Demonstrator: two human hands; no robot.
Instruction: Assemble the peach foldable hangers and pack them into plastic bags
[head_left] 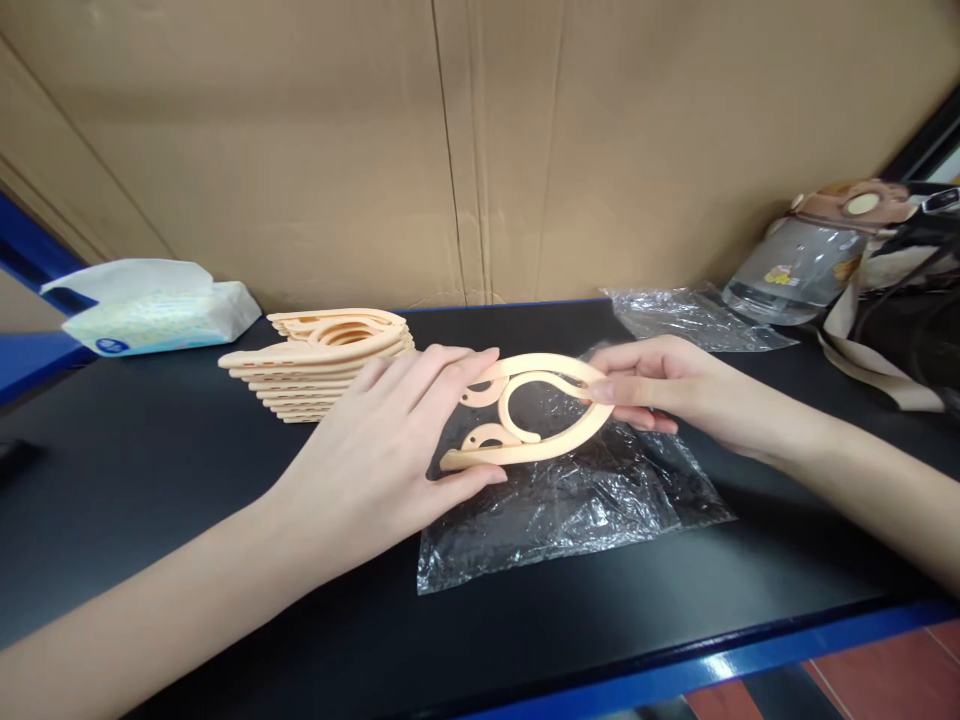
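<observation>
A cream folding clothes hanger (564,440), its arms folded together around the curved hook, is held up between both hands. My left hand (405,425) grips its open end, fingers along the upper arm and thumb under the lower one. At the rounded end, my right hand (649,385) pinches the hanger between thumb and fingers. Beneath it a clear plastic bag (555,510) lies flat on the black tabletop. Left of the hanger stands a stack of several matching folded hangers (300,365), partly hidden behind my left hand.
A tissue pack (169,312) lies at the back left. Another clear plastic bag (690,318) rests at the back right, beside a transparent water bottle (795,260) with a brown lid and a strap (877,385). Cardboard (337,150) walls off the back; a blue edge (712,665) borders the table's front.
</observation>
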